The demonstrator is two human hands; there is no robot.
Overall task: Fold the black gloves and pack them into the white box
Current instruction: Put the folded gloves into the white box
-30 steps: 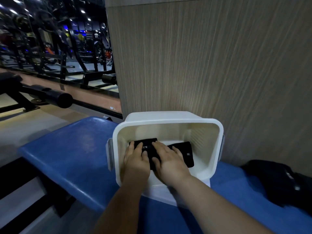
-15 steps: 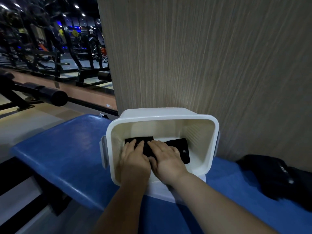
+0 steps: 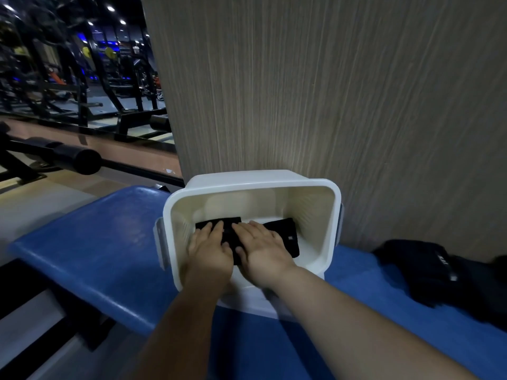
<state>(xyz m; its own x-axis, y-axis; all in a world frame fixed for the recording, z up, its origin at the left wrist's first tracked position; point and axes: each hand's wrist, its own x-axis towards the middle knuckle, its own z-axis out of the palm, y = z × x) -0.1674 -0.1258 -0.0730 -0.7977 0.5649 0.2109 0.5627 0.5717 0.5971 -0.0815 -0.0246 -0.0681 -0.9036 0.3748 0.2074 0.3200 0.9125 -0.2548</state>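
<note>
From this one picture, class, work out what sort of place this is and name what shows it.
Most likely a gym: black weight machines stand in rows at the back left, a padded roller bar lies nearer, and the white box rests on a blue padded bench.

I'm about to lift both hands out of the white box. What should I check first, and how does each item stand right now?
1. Black gloves inside the white box: ok, they lie on its floor.
2. Left hand pressing flat, fingers straight, nothing pinched: ok.
3. Right hand pressing flat, fingers straight: ok.
4. Gloves folded flat: the visible parts look flat; under the hands, cannot tell.
5. Box resting on the blue bench by the wall: ok.
6. Black bag clear of the box: ok, it sits apart to the right.
</note>
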